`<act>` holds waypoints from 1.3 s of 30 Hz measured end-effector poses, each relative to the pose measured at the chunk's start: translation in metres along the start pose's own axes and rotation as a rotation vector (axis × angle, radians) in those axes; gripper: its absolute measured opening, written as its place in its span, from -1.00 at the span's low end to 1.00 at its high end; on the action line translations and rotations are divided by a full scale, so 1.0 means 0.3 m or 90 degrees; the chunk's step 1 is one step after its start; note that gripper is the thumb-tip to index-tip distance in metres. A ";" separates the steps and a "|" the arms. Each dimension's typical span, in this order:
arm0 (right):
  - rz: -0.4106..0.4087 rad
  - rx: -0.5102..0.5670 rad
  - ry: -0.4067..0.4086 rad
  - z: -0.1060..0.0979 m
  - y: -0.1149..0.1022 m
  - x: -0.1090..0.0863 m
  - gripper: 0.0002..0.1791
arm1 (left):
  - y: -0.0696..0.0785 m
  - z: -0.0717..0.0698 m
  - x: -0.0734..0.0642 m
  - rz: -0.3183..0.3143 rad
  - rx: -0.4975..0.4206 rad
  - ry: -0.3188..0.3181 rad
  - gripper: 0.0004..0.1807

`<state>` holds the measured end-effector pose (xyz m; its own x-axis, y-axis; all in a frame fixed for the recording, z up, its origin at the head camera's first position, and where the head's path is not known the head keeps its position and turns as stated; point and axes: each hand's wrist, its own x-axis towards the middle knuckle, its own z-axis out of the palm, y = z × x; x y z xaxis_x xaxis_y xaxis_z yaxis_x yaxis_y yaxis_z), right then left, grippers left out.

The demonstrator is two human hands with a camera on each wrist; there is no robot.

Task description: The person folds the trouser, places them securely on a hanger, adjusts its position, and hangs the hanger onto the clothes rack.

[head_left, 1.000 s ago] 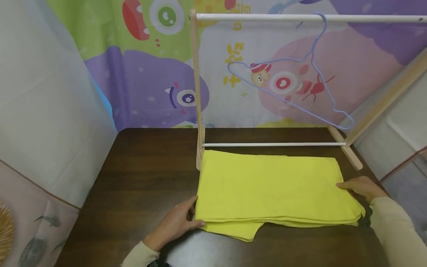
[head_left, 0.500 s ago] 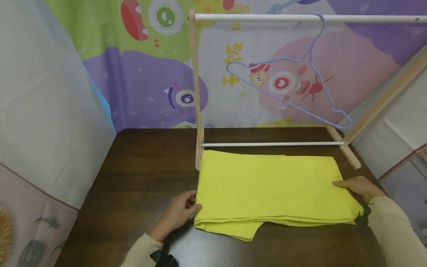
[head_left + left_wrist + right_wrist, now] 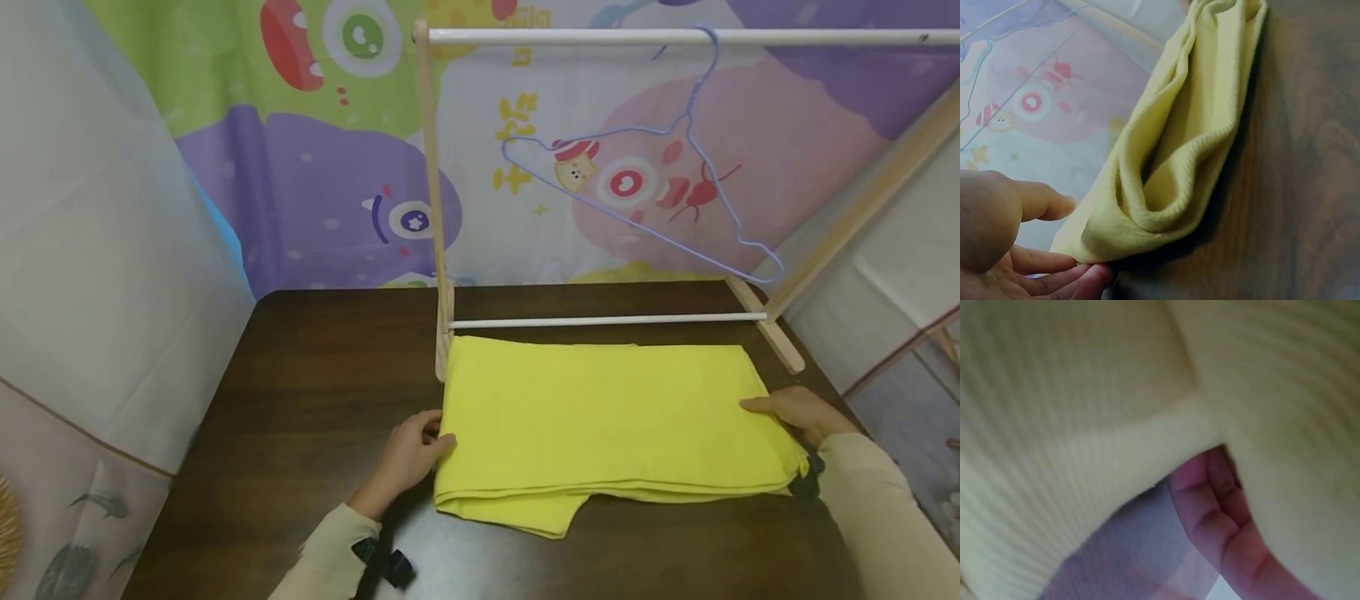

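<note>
A folded yellow shirt [image 3: 600, 408] lies flat on the dark table, with a sleeve-like flap [image 3: 525, 515] showing under its front left. At its left edge is my left hand [image 3: 405, 458], thumb over the top and fingers at the underside. The left wrist view shows the stacked, looped folds [image 3: 1166, 175] beside the fingers. My right hand [image 3: 802, 412] grips the right edge, its thumb on top and its fingers hidden beneath. In the right wrist view, yellow fabric [image 3: 1085, 437] covers most of the picture and the curled fingers [image 3: 1210, 519] partly show.
Behind the shirt stands a wooden rack with a white top rail [image 3: 570, 37] and a low white bar [image 3: 607, 321]. A blue wire hanger [image 3: 637, 221] hangs from the rail. The brown table [image 3: 322, 383] reaches back to a cartoon curtain [image 3: 352, 200].
My left hand has slid away from the front left corner, farther up the shirt's left edge. The right hand keeps its place on the right edge. The head view has shifted slightly.
</note>
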<state>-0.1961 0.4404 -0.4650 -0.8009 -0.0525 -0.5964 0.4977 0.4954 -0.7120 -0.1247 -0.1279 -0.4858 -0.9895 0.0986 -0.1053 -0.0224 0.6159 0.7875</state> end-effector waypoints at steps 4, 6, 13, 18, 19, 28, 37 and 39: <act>0.013 0.021 -0.005 0.008 0.001 -0.004 -0.43 | 0.004 0.001 0.027 -0.013 -0.022 0.005 -0.49; 0.017 0.028 -0.007 0.012 0.002 -0.005 -0.45 | 0.006 0.002 0.045 -0.024 -0.046 0.010 -0.49; -0.007 0.073 -0.070 0.013 0.012 -0.006 -0.58 | 0.020 0.004 0.100 -0.076 -0.102 0.028 -0.50; -0.041 0.116 -0.133 -0.004 0.027 -0.005 -0.72 | 0.026 0.007 0.135 -0.114 -0.141 0.029 -0.53; -0.044 0.124 -0.141 -0.007 0.028 -0.006 -0.74 | 0.028 0.008 0.142 -0.120 -0.146 0.029 -0.54; -0.078 0.102 -0.092 0.000 0.017 -0.025 -0.39 | 0.034 0.008 0.185 -0.146 -0.138 0.027 -0.63; -0.087 0.086 -0.037 -0.001 0.009 -0.040 -0.16 | 0.047 0.002 0.178 -0.138 -0.167 0.045 -0.75; -0.094 0.083 -0.028 -0.003 -0.004 -0.046 -0.12 | 0.056 -0.010 0.170 -0.140 -0.177 0.050 -0.75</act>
<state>-0.1859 0.4412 -0.4555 -0.8546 -0.1562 -0.4952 0.4164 0.3635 -0.8334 -0.1759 -0.1147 -0.4761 -0.9646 -0.0800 -0.2511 -0.2624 0.3791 0.8873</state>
